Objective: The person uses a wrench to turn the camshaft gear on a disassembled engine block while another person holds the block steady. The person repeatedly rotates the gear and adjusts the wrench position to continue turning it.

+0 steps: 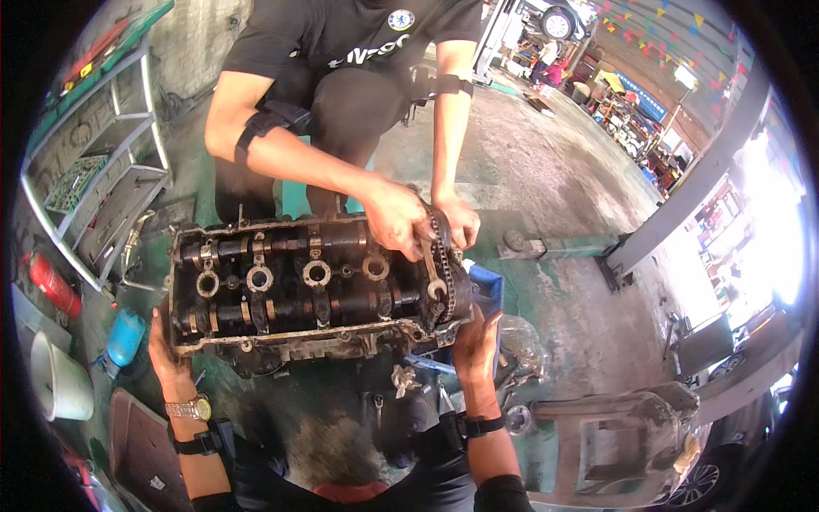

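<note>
Engine part (290, 328): centre of the scene, lying left to right, top side up, round openings showing.
Left hand (167, 352): grasping its left end, fingers partly hidden.
Right hand (474, 348): grasping its near right corner.
Co-worker (358, 102): far side, one hand on a wrench (432, 271) beside the chain (443, 256).
Floor, left: red cylinder (53, 283), blue bottle (126, 337), white bucket (64, 380).
</note>
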Demonstrator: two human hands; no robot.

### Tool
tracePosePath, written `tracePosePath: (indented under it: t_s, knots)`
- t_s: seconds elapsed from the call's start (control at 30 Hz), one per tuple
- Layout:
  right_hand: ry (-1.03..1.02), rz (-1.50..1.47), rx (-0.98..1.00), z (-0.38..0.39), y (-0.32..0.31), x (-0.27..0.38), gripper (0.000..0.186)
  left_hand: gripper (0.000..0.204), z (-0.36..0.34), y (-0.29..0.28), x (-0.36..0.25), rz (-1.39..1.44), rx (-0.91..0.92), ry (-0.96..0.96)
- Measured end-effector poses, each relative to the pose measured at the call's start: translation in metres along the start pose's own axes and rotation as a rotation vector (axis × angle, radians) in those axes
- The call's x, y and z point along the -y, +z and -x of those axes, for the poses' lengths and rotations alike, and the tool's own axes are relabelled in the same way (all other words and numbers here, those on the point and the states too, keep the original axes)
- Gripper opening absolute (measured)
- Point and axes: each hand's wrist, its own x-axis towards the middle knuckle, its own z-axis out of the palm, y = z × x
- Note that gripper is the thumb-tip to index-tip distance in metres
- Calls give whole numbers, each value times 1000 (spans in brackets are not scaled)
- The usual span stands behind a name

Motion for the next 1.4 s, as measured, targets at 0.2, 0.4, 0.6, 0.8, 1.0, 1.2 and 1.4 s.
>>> tracePosePath:
  t_s: [0.2, 0.4, 0.6, 0.8, 1.0, 1.2, 1.4]
  knots:
    - [8, 53, -77, 0, -5, -3, 84, 46, -2, -1, 1, 7, 105, 1]
    - [-3, 9, -14, -1, -7, -4, 80, 47, -2, -2, 1, 9, 158, 1]
    - [-13, 27, -39, 0, -3, -2, 77, 52, -4, -6, 1, -22, 198, 37]
    - [8, 114, -96, -1, -4, 0, 75, 54, -5, -6, 1, -33, 182, 46]
    - [80, 174, -99, -10, -11, 6, 76, 51, -6, -5, 2, 7, 209, 47]
    - [94, 248, -55, -19, -16, 4, 80, 49, -6, -4, 3, -18, 171, 70]
    - [76, 78, -101, -22, -14, -8, 79, 49, -10, -6, 4, -5, 189, 77]
